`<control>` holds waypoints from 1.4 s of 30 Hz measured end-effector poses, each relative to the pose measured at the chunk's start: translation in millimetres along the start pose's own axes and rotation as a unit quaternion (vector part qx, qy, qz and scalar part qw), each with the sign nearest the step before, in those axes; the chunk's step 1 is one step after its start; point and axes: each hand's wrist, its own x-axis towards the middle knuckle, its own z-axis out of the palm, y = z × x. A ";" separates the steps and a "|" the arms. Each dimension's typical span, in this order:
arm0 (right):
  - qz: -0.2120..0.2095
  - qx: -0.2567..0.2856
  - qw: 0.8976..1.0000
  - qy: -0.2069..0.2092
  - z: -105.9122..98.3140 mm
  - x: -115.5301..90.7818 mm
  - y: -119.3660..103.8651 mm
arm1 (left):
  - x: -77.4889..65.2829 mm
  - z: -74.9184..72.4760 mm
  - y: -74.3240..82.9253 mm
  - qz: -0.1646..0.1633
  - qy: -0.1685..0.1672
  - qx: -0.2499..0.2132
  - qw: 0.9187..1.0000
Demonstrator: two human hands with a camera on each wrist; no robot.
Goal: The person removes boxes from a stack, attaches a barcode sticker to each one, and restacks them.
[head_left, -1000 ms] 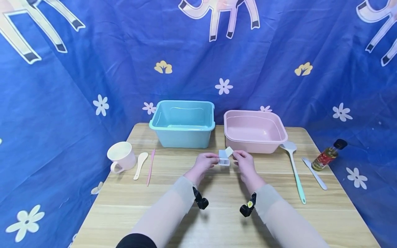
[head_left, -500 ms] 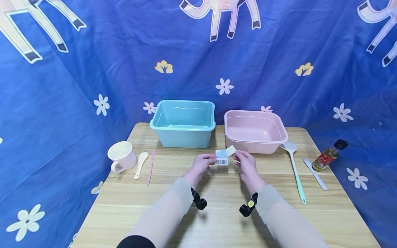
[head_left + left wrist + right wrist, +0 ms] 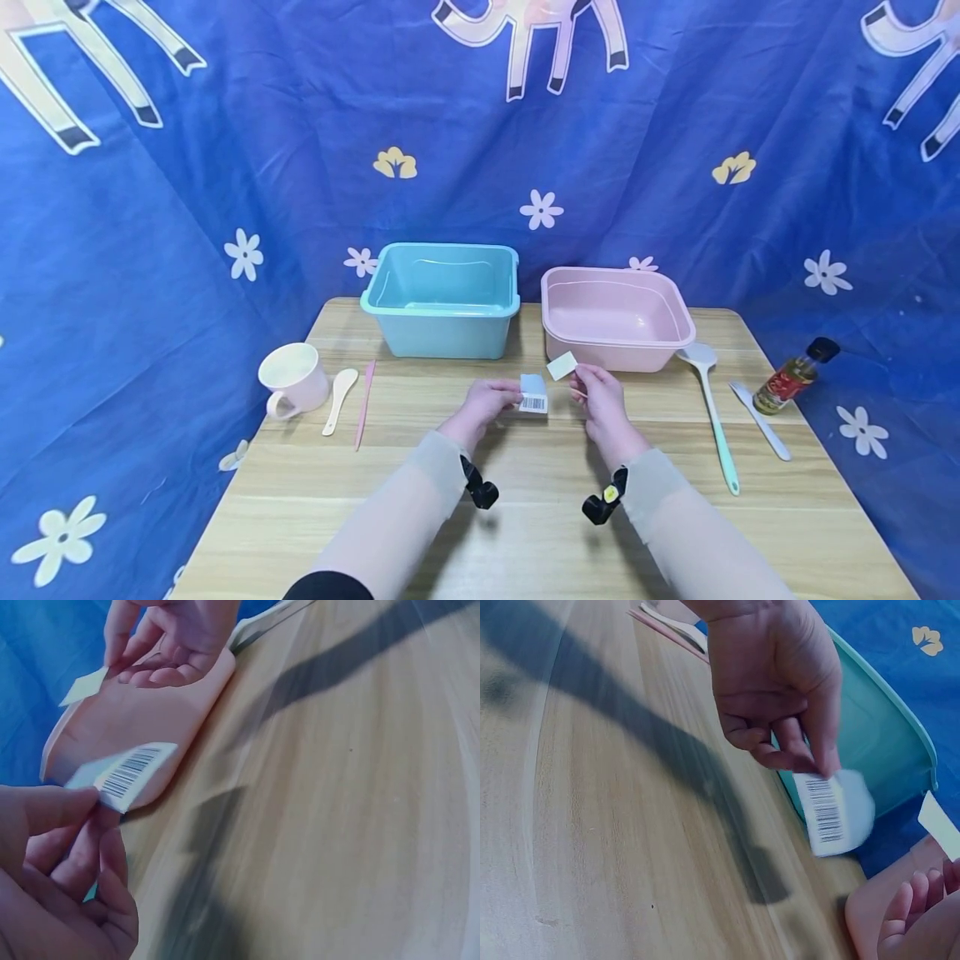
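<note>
Between thumb and fingers, my left hand [image 3: 480,407] pinches a small barcode label [image 3: 534,404], white along the barcode strip and pale blue above it. The left wrist view shows the black bars of the barcode label [image 3: 131,771] facing up, the thumb on its edge. My right hand [image 3: 602,404] pinches a small cream paper slip [image 3: 562,366] by one corner. In the right wrist view the paper slip [image 3: 939,825] stands apart from the barcode label [image 3: 825,814]. Both hands are above the table, in front of the two basins.
A teal basin [image 3: 450,333] and a pink basin [image 3: 615,354] stand at the back. On the left are a white mug [image 3: 296,379], a white spoon [image 3: 341,400] and a pink stick [image 3: 365,406]. A spatula [image 3: 712,408], a pale knife [image 3: 761,421] and a bottle [image 3: 787,383] lie right.
The cream slip, joined to or overlapping the label's pale blue part before, is now apart from it in my right hand. The barcode label has tilted and dropped slightly in my left.
</note>
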 end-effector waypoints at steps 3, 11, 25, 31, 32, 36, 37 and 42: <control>0.005 0.003 1.000 -0.001 -0.4 -0.1 1.0 | 0.3 2.5 -3.8 -0.007 0.001 0.020 1.000; 0.013 0.011 1.000 -0.006 0.6 -0.4 3.0 | 1.5 3.0 -14.0 -0.022 0.042 0.132 0.990; -0.009 -0.021 0.999 -0.022 7.3 -5.0 5.2 | 3.0 -8.7 -12.8 -0.027 0.075 0.191 0.978; -0.025 -0.044 0.999 -0.014 10.3 -5.1 7.4 | -0.9 -13.7 -3.6 -0.009 0.110 0.201 0.973; -0.030 -0.056 0.998 -0.011 11.1 -4.9 7.9 | -1.3 -13.6 -0.9 0.001 0.118 0.193 0.974; -0.065 -0.115 0.991 0.007 15.5 -6.0 7.7 | -5.3 -7.8 19.1 0.077 0.142 0.150 0.975; -0.080 -0.131 0.988 0.013 17.1 -7.0 6.9 | -6.8 -5.1 25.4 0.097 0.141 0.140 0.975; -0.169 -0.206 0.963 0.032 29.9 -16.5 0.7 | -16.7 11.8 52.4 0.129 0.113 0.089 0.981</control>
